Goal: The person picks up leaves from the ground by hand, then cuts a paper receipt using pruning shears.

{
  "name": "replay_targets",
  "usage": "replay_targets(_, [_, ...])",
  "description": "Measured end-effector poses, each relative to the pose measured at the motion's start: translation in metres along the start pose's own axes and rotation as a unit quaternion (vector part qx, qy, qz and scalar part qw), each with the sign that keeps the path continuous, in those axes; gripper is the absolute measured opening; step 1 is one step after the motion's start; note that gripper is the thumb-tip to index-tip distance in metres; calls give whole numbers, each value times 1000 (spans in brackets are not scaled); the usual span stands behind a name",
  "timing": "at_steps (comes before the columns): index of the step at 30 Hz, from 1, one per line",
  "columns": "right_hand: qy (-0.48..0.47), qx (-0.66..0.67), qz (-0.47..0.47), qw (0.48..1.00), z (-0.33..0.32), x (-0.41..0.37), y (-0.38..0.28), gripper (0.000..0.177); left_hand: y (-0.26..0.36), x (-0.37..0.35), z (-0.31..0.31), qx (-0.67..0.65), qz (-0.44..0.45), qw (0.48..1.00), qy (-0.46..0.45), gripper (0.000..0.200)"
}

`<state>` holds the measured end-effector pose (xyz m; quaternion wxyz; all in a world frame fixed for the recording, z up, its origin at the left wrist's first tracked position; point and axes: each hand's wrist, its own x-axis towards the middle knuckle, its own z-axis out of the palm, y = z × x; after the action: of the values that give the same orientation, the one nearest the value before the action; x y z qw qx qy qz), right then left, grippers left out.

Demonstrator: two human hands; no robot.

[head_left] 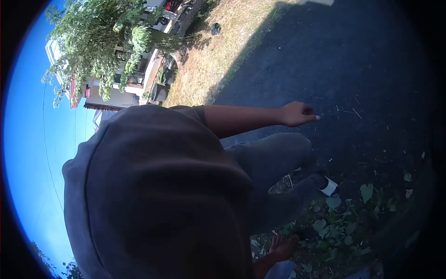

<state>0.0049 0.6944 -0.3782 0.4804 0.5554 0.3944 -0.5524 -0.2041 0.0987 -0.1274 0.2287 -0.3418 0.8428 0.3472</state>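
Neither of my own hands can be made out. A person in a dark top (158, 186) fills the middle of the head view, which is turned on its side. This person's bare arm reaches down to a hand (296, 114) with curled fingers; a small white spot, too small to name, shows at the fingertips. Beyond the lower edge of the torso is another hand (282, 248) with its fingers partly spread, near the leafy plants (334, 228). It appears to belong to a person in front of me, with the forearm partly hidden.
Dark shaded ground (353, 79) lies beside the person's trouser legs (274, 149) and a light-strapped shoe (330, 187). Dry sunlit grass (200, 69) stretches behind, with a small dark object (215, 29) on it. A tree (107, 42) and a building (102, 100) stand farther off.
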Motion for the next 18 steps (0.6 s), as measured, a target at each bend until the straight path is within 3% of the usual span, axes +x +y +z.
replay_targets(2, [39, -16, -15, 999, -28, 23, -77, 71, 58, 98, 102, -46, 69, 996, -32, 62])
replay_targets(4, [92, 130, -1, 987, -59, 104, -143, 69, 109, 196, 205, -20, 144, 989, -37, 62])
replay_targets(5, [116, 154, -14, 981, -78, 142, -167, 69, 129, 244, 259, 36, 109, 984, -139, 72])
replay_targets(7, [160, 161, -64, 972, -102, 218, -197, 69, 143, 320, 386, 116, 226, 957, -142, 94])
replay_targets(9, [206, 167, -120, 957, -124, 291, -201, 70, 172, 382, 498, 202, 263, 927, -176, 116])
replay_targets(10, [226, 166, -140, 950, -131, 324, -194, 70, 175, 414, 555, 183, 324, 914, -162, 125])
replay_targets(11, [239, 157, -154, 946, -135, 353, -193, 70, 183, 434, 604, 193, 314, 912, -180, 125])
replay_targets(13, [250, 124, -187, 942, -136, 409, -208, 71, 205, 460, 672, 209, 432, 874, -75, 121])
replay_targets(14, [256, 106, -203, 939, -142, 433, -218, 71, 213, 449, 683, 222, 423, 873, -101, 121])
replay_targets(16, [272, 101, -242, 926, -140, 476, -240, 71, 240, 436, 696, 300, 346, 843, -284, 114])
replay_targets(17, [276, 85, -270, 919, -141, 490, -257, 72, 230, 426, 713, 305, 343, 838, -295, 114])
replay_targets(18, [274, 68, -296, 912, -138, 500, -273, 72, 214, 412, 728, 297, 364, 838, -278, 101])
